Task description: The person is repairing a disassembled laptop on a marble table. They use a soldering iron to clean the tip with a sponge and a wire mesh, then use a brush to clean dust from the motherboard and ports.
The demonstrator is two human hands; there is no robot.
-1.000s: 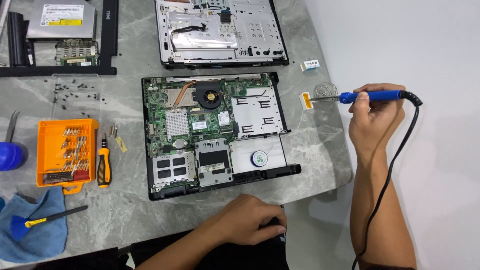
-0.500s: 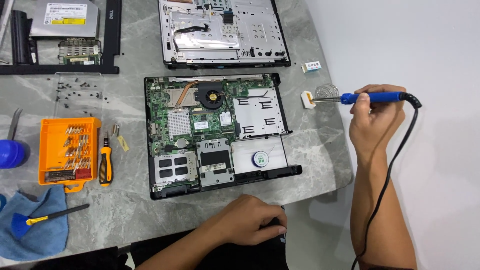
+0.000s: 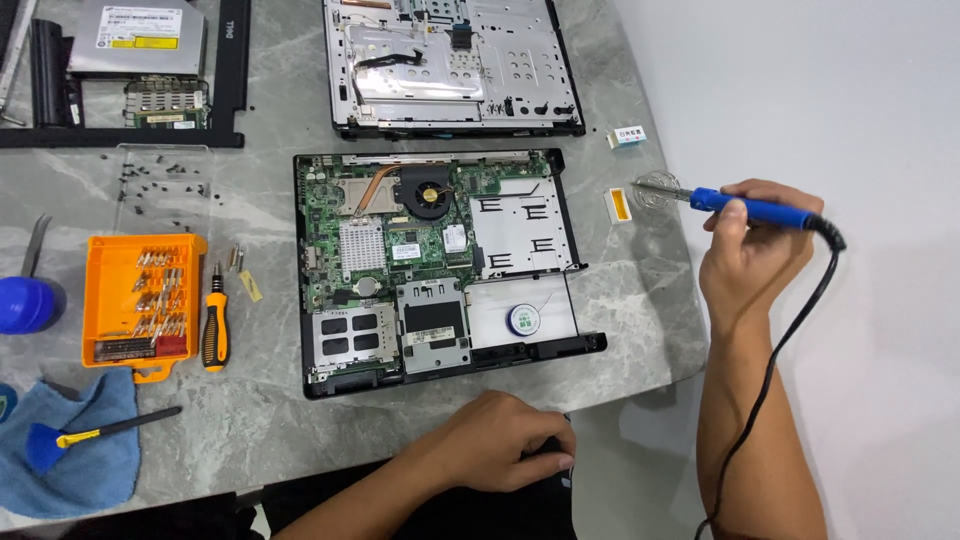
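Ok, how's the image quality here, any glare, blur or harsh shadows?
Head view: even, bright light, shadows soft; the right hand and soldering iron are sharp, no motion blur; mild sheen on the metal panel at the top, nothing washed out; the white floor at right is bright and featureless; the left hand at the table edge is slightly dimmer.
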